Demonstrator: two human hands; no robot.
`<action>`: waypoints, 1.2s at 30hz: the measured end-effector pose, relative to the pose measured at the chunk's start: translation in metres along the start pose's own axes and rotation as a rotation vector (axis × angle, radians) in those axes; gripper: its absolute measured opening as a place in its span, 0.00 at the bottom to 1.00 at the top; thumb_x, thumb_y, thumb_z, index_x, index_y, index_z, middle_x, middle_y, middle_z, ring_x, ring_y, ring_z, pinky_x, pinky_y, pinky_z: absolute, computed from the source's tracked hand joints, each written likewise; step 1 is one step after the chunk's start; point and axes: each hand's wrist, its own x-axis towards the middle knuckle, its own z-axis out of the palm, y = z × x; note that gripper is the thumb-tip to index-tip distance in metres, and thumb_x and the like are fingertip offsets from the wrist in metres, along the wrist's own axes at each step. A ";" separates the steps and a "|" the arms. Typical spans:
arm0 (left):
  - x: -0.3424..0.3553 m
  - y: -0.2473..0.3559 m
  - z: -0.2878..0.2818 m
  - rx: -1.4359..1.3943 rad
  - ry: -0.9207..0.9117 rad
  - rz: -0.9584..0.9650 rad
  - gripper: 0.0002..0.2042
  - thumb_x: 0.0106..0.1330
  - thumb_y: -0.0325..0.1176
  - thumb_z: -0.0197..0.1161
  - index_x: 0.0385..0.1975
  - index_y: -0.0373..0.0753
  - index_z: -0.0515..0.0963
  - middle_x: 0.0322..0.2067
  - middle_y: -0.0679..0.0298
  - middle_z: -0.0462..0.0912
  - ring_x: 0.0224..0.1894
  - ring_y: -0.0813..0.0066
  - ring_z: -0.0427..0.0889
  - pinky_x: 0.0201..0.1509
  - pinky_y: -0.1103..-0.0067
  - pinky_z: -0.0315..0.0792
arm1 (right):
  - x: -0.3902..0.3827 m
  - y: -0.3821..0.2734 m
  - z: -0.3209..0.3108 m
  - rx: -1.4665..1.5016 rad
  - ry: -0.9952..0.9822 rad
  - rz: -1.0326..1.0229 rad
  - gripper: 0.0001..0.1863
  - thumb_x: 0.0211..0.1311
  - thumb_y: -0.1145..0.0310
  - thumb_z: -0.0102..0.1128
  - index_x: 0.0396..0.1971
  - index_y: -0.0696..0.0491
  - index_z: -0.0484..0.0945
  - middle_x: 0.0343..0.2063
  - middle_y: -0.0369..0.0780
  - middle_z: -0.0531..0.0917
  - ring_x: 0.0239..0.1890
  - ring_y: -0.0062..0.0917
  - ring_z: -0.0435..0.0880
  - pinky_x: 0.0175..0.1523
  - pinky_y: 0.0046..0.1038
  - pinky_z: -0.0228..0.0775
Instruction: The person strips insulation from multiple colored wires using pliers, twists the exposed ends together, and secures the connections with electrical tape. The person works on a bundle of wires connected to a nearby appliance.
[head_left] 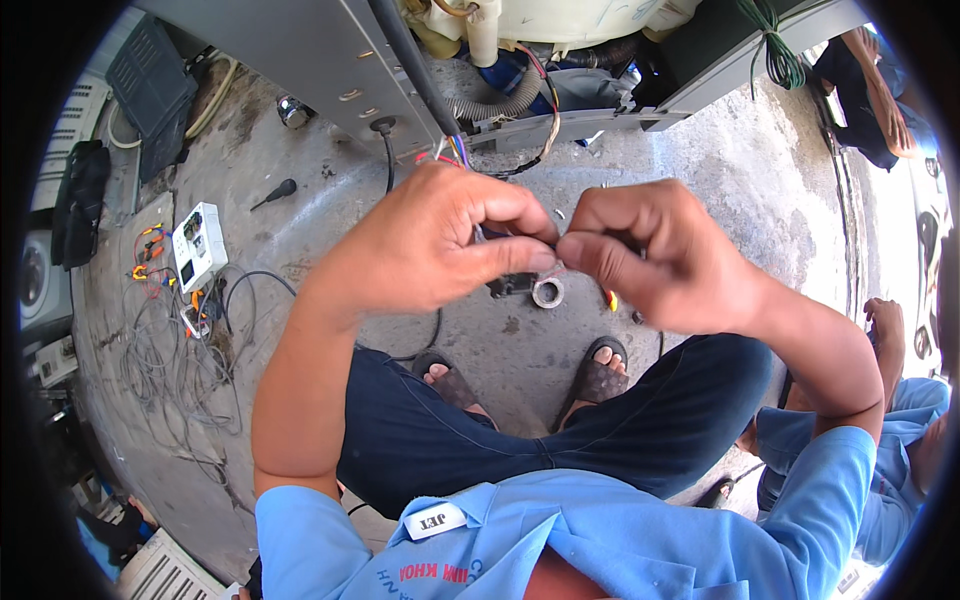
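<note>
Through the head camera I see both hands raised in front of the body, and their fingertips meet. The left grip (415, 240) has its thumb and forefinger pressed together; the right grip (665, 260) also has its thumb pressed on the bent fingers. What is pinched between them is hidden, so I cannot tell it. Just below the meeting fingertips there is a metal ring (537, 298), with a black part (510, 286) beside it, near the left grip. Coloured wires (459, 150) come down behind the left grip, from the opened grey cabinet (290, 60) ahead of both grips, where a whitish tub (560, 22) and a ribbed hose (500, 106) are seen. Well apart, to the left of the left grip, a screwdriver (275, 195), a white box (201, 247) and tangled cables (175, 360) lie on the concrete floor (320, 240). Ahead and to the right of the right grip hangs a bundle of green wire (778, 52). Further right, another person (900, 440) sits.
</note>
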 end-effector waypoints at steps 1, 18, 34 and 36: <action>-0.001 -0.002 0.006 -0.036 0.029 0.038 0.06 0.60 0.29 0.70 0.32 0.34 0.83 0.24 0.63 0.84 0.24 0.78 0.78 0.30 0.81 0.70 | -0.005 -0.006 0.002 0.064 -0.013 0.111 0.09 0.62 0.69 0.63 0.26 0.58 0.78 0.21 0.37 0.78 0.21 0.17 0.76 0.24 0.22 0.68; -0.023 0.021 -0.024 -0.315 0.072 -0.055 0.07 0.66 0.27 0.66 0.39 0.31 0.79 0.33 0.64 0.83 0.34 0.80 0.82 0.38 0.83 0.75 | 0.013 -0.029 0.000 -0.743 0.310 -0.751 0.09 0.55 0.73 0.69 0.31 0.58 0.77 0.22 0.39 0.75 0.18 0.22 0.72 0.22 0.23 0.65; -0.052 0.015 -0.049 -0.264 0.214 0.023 0.14 0.67 0.35 0.67 0.42 0.30 0.77 0.32 0.66 0.80 0.33 0.82 0.78 0.38 0.85 0.71 | 0.066 -0.052 0.001 -1.195 0.365 -1.380 0.21 0.38 0.69 0.68 0.36 0.61 0.79 0.28 0.40 0.77 0.25 0.25 0.78 0.23 0.26 0.72; -0.052 0.013 -0.055 -0.425 0.136 0.028 0.16 0.66 0.37 0.68 0.41 0.30 0.77 0.31 0.66 0.80 0.32 0.83 0.77 0.36 0.85 0.71 | 0.068 -0.056 -0.001 -1.230 0.344 -1.447 0.21 0.37 0.70 0.68 0.36 0.62 0.79 0.28 0.42 0.77 0.24 0.25 0.77 0.21 0.24 0.71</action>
